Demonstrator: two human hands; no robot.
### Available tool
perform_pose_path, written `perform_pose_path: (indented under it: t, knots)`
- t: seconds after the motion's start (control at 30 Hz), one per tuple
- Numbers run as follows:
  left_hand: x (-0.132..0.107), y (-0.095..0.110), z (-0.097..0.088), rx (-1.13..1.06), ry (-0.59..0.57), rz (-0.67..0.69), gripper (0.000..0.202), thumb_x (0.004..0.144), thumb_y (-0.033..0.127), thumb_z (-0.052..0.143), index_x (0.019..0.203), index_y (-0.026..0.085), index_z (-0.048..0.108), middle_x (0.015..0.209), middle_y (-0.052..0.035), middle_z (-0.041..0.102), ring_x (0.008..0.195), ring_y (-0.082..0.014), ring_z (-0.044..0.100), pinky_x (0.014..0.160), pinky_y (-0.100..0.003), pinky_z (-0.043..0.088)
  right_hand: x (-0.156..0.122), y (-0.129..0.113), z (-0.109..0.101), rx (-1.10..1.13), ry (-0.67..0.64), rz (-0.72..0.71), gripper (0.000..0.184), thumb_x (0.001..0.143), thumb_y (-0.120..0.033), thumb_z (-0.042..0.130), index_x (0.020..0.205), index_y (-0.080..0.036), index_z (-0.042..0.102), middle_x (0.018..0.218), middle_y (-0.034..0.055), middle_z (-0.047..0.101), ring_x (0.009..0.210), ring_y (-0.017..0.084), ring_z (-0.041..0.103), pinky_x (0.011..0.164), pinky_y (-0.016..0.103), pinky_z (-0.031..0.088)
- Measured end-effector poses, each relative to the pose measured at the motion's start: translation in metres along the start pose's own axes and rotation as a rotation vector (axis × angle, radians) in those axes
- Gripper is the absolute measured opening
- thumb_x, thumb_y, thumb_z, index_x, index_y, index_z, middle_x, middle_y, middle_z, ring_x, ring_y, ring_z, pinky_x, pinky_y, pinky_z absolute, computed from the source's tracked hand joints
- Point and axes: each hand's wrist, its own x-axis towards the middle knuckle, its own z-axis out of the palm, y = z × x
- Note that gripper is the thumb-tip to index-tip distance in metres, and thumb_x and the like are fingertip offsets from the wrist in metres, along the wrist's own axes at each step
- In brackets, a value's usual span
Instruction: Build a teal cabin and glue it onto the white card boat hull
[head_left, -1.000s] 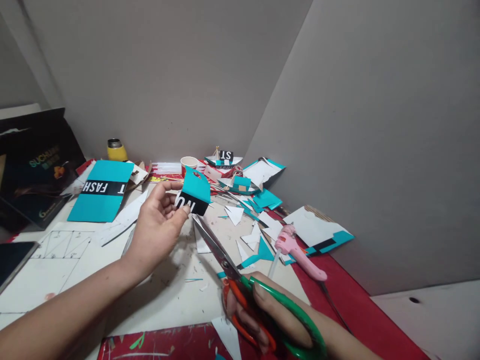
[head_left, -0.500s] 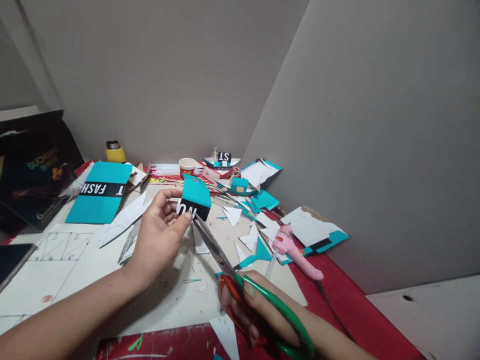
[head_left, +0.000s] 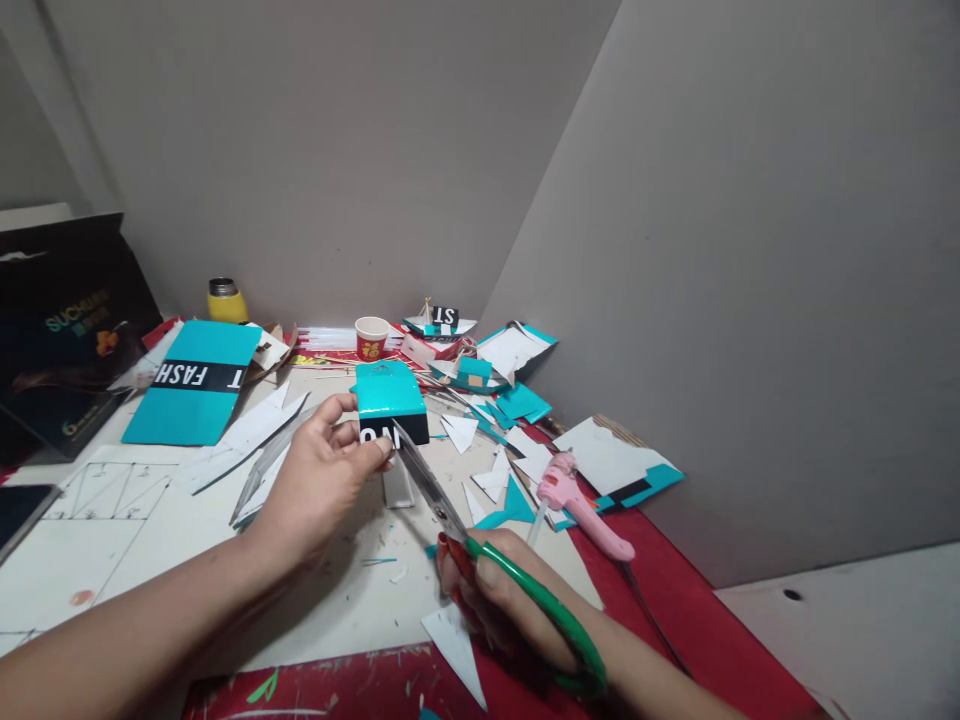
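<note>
Between the thumb and fingers of my left hand is a folded piece of teal and black cardboard, with part of some white lettering on its black side. My right hand grips scissors that have a green handle loop and a red one. Their blades point up and left, and the tips meet the black side of the cardboard close to my left thumb. From this angle I cannot tell how far apart the blades are. A white paper strip lies on the table below the cardboard.
A pink glue gun lies to the right, its cord trailing along the red cover. Small cardboard boats, a paper cup and a yellow bottle stand at the back. Left are a teal sheet and a black box.
The cardboard in my left hand has tilted, so its teal top now lies flatter and squarer to me. The scissors have shifted slightly left with it, tips still at its black side.
</note>
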Motion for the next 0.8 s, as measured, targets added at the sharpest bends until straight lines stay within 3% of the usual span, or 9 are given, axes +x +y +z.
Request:
perform_pose_path:
  t: [0.2,0.4,0.8]
  knots:
    - [0.003,0.006,-0.004,0.094,-0.129,0.049,0.034,0.074,0.018,0.068,0.108,0.016,0.061,0.083,-0.0007,0.067,0.071,-0.0119,0.058,0.068,-0.023,0.048,0.0,-0.003,-0.005,-0.082,-0.008,-0.05,0.059,0.087,-0.072,0.036,0.069,-0.017,0.047,0.051,-0.0047,0.038,0.044,0.008,0.034,0.041,0.022,0.025]
    - [0.008,0.014,-0.013,0.23,-0.265,0.04,0.031,0.088,0.033,0.057,0.113,0.017,0.064,0.09,-0.002,0.063,0.066,-0.0106,0.056,0.068,-0.028,0.049,-0.002,-0.001,-0.005,-0.059,0.005,-0.042,0.057,0.086,-0.072,0.036,0.069,-0.019,0.044,0.051,-0.0047,0.037,0.046,0.009,0.034,0.042,0.023,0.025]
    - [0.014,0.028,-0.026,0.4,-0.476,0.155,0.028,0.093,0.028,0.05,0.116,0.021,0.065,0.092,-0.0009,0.063,0.069,-0.0101,0.054,0.071,-0.026,0.047,-0.006,-0.007,-0.004,0.065,-0.094,-0.037,0.053,0.087,-0.068,0.042,0.069,-0.018,0.045,0.053,-0.0047,0.036,0.046,0.008,0.031,0.043,0.025,0.02]
